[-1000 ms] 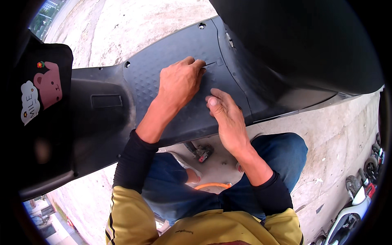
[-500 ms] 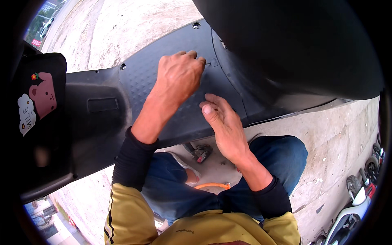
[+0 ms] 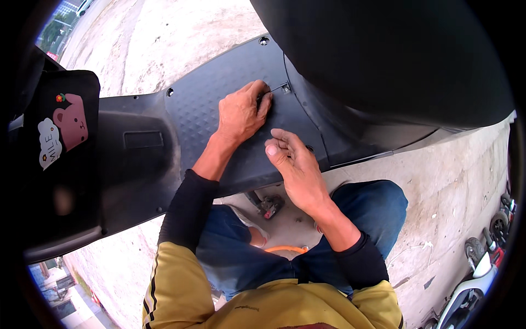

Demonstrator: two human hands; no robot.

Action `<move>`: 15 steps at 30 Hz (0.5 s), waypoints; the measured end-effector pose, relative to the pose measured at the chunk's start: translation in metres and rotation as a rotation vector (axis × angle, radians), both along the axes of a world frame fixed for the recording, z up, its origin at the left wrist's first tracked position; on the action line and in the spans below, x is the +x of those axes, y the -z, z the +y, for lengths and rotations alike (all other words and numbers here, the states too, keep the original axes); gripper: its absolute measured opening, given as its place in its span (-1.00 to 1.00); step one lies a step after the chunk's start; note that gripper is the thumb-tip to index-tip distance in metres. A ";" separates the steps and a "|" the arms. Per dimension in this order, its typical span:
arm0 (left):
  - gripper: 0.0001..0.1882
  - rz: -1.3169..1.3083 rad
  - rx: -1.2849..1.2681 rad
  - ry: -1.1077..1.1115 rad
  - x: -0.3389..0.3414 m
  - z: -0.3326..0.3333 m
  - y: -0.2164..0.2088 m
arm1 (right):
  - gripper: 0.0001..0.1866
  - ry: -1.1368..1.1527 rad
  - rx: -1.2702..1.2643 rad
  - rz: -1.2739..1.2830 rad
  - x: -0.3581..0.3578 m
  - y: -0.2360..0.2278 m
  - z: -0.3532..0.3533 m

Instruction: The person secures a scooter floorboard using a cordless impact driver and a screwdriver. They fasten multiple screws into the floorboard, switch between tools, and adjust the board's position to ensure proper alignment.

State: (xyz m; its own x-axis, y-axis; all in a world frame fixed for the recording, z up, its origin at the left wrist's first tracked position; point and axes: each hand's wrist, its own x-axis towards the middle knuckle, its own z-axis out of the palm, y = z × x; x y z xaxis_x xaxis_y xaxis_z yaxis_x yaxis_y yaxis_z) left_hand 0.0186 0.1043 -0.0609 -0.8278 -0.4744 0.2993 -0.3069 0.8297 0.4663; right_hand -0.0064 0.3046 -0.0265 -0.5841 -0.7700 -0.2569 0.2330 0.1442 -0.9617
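My left hand [image 3: 244,114] is closed around a thin dark metal pick [image 3: 278,88]. The pick's tip reaches a small square recess [image 3: 285,88] in the black scooter floorboard [image 3: 203,118], where something metallic shows. Most of the pick is hidden inside my fist. Just to the right and nearer to me, my right hand [image 3: 296,167] hovers above the floorboard's near edge. Its fingers are loosely bent, with the thumb apart, and I see nothing in them. Screws sit in round holes, one at the far corner [image 3: 263,41] and one at the left corner [image 3: 170,92].
The scooter's bulky black seat body [image 3: 383,60] overhangs on the right. At the left stands a black front panel with a pink bear sticker [image 3: 73,123]. Between my knees are a kickstand-like part [image 3: 270,207] and an orange strip [image 3: 285,249]. Parked vehicles [image 3: 471,290] line the lower right.
My left hand has moved slightly nearer and turned, the pick pulling toward the left. The square recess, covered before, now shows uncovered. My right hand has barely shifted.
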 end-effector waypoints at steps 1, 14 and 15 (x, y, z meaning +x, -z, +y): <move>-0.84 -0.009 -0.019 -0.009 -0.003 0.002 -0.001 | -0.28 0.001 -0.004 -0.003 0.001 0.003 0.000; -0.74 -0.085 0.064 0.008 -0.020 0.005 -0.006 | -0.37 -0.016 0.029 0.010 -0.002 0.002 0.009; -0.76 -0.082 0.092 -0.012 -0.020 0.004 -0.006 | -0.38 -0.030 0.038 0.021 -0.002 0.002 0.009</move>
